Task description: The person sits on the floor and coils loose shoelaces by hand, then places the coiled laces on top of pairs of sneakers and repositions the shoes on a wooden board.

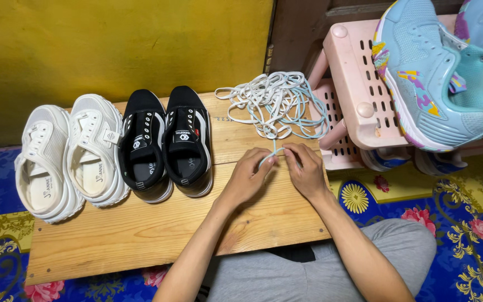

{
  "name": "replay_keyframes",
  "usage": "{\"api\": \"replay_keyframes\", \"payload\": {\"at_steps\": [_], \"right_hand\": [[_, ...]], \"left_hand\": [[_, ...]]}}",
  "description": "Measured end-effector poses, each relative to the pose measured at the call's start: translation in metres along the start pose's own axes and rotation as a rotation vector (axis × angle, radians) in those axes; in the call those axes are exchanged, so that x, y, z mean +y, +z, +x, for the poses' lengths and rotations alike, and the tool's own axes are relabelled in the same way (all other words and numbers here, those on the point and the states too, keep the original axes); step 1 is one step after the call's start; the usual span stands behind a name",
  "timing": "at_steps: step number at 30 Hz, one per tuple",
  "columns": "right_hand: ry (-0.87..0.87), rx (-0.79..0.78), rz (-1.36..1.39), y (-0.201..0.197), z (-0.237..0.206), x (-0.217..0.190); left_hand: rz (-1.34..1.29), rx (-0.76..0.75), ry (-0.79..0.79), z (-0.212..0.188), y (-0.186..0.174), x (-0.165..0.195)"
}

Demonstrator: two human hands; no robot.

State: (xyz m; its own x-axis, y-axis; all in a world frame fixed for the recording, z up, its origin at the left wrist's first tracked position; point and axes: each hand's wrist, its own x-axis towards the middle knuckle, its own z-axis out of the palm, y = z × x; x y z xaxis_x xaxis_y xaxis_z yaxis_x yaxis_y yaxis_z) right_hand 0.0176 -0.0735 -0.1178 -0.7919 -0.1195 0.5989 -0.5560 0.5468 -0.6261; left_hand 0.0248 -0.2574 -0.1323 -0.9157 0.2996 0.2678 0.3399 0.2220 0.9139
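My left hand [249,174] and my right hand [306,169] meet over the wooden board [141,235], both pinching a pale blue shoelace [275,150] between their fingertips. That lace runs back into a tangled pile of white and pale blue shoelaces [275,103] at the board's far edge. A pair of black sneakers [166,142] without laces stands left of my hands, and a pair of white sneakers [65,156] stands further left.
A pink plastic shoe rack [356,95] stands at the right, with light blue sneakers [437,72] on its top shelf and more shoes below. A yellow wall [118,45] is behind the board. A blue and yellow flowered mat [465,223] covers the floor.
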Motion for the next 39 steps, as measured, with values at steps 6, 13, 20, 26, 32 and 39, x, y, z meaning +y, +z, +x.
{"api": "replay_keyframes", "payload": {"at_steps": [6, 13, 20, 26, 32, 39], "right_hand": [[0.21, 0.095, 0.028, -0.005, 0.005, 0.001], [0.439, 0.105, 0.038, -0.005, 0.007, 0.006], [0.477, -0.068, 0.012, -0.022, -0.008, 0.009], [0.43, -0.166, 0.187, -0.017, -0.011, 0.01], [0.431, -0.054, 0.313, 0.017, 0.01, 0.029], [0.293, 0.017, 0.118, 0.026, 0.001, 0.032]], "left_hand": [[-0.275, -0.091, -0.159, -0.013, -0.004, 0.054], [-0.196, 0.073, 0.078, -0.026, -0.049, 0.121], [-0.033, 0.208, 0.011, 0.007, -0.05, 0.102], [0.287, 0.183, 0.225, 0.031, -0.011, 0.037], [0.117, 0.158, 0.05, 0.03, 0.012, -0.004], [0.058, 0.137, -0.209, 0.028, -0.002, -0.021]]}}
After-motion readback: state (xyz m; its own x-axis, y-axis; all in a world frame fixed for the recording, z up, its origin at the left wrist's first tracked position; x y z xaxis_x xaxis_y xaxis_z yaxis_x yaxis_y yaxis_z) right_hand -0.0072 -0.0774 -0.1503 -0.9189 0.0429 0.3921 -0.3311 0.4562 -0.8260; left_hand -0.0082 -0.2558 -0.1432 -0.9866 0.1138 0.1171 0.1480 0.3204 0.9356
